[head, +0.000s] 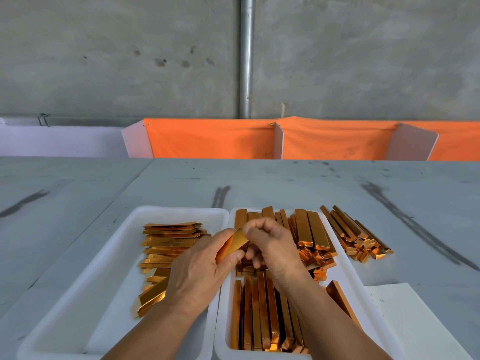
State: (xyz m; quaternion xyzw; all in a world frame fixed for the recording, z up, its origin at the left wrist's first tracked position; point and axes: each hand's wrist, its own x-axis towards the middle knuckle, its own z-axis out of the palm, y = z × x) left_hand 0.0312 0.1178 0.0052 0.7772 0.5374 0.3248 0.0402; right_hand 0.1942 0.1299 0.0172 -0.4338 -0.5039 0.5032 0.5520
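Left hand (197, 268) and right hand (272, 245) both pinched the gold card strip (235, 242) held between them, which looked light, thin, slick and easily creased, best gripped by its edges.

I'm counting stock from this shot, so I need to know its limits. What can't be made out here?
- Head view: the gold card piece is half covered by the left hand and right hand pinching it; its shape is unclear.
- Folded gold boxes in the right tray lie partly under the right forearm.
- The left tray is cut off by the bottom edge.
- Writing on the paper sheet is too small to read.
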